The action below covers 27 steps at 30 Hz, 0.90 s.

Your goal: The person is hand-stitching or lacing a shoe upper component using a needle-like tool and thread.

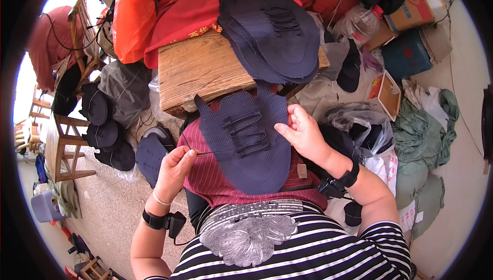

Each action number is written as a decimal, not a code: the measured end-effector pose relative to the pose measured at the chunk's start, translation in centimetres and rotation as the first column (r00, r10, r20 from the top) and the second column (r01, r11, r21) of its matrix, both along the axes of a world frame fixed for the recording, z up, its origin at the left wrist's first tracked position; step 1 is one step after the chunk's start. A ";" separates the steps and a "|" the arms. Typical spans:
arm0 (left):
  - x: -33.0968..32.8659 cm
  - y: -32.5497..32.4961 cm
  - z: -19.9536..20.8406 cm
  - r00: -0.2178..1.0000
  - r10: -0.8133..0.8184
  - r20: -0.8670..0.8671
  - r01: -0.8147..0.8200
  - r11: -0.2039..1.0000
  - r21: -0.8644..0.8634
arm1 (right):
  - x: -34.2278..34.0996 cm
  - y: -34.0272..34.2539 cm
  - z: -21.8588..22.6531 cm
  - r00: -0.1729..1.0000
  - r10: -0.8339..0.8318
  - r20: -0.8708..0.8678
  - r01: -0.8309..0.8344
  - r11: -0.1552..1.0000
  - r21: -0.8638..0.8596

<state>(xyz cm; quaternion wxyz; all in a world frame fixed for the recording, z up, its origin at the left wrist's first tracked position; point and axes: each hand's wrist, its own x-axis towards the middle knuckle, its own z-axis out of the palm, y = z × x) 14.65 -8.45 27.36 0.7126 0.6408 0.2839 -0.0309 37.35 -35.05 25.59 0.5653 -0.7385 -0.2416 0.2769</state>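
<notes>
A dark navy shoe upper (251,144) of mesh-like fabric lies on the person's lap, spread over a maroon striped cloth (213,175). Black lace loops already run in several rows across its middle, so the lacing looks partly done.

The left hand (173,169) sits at the near left of the piece, its fingers pressed together in a pinch on a thin black lace (215,151) drawn taut toward the loops. The right hand (303,133) steadies the right edge of the upper — thumb and fingers curled loosely against the fabric, though exactly how they grip it cannot be told from here.

Farther off, on a wooden stool (197,72), rests a stack of similar navy uppers (272,36); the top one shows the same rows of lacing, so these may be finished pieces, but the ones beneath are hidden. To the left, dark cloth shoes (105,133) lie heaped beside a wooden chair (64,149). On the right, plastic bags and green cloth (421,136) crowd the floor.

Judging from this, the piece in hand is mid-way — several rows are laced, and the taut end suggests a row being pulled through, with the lace not yet finished off.
</notes>
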 end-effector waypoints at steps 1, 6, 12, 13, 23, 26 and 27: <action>0.0 0.0 -0.1 1.000 -0.004 -0.014 0.005 1.000 0.008 | 0.3 -0.2 -0.7 1.000 -0.002 0.000 0.002 1.000 0.002; 0.0 -0.4 -0.9 0.999 0.025 0.022 -0.027 0.998 0.063 | 0.5 0.0 -0.9 0.997 0.020 0.074 -0.017 0.999 -0.046; 0.1 -0.4 -0.8 0.987 0.158 0.032 -0.161 0.984 0.082 | 0.3 -0.4 -1.1 1.000 0.003 -0.009 -0.003 1.000 0.029; 0.1 -0.3 -0.8 0.979 0.204 0.030 -0.205 0.976 0.068 | 0.2 -0.5 -1.2 1.000 -0.006 -0.024 0.007 0.999 0.045; -0.6 -0.1 -0.3 0.948 0.301 0.099 -0.301 0.953 -0.018 | 0.1 -0.4 -0.3 0.999 0.017 -0.047 -0.018 1.000 -0.009; -0.6 -0.4 -0.2 0.954 0.280 0.110 -0.282 0.959 0.005 | -0.1 0.0 1.0 0.901 0.000 0.435 0.063 0.989 -0.132; -0.6 -0.6 -0.1 0.964 0.235 0.127 -0.243 0.968 0.055 | -0.2 0.3 1.7 0.586 0.040 0.809 0.151 0.976 -0.158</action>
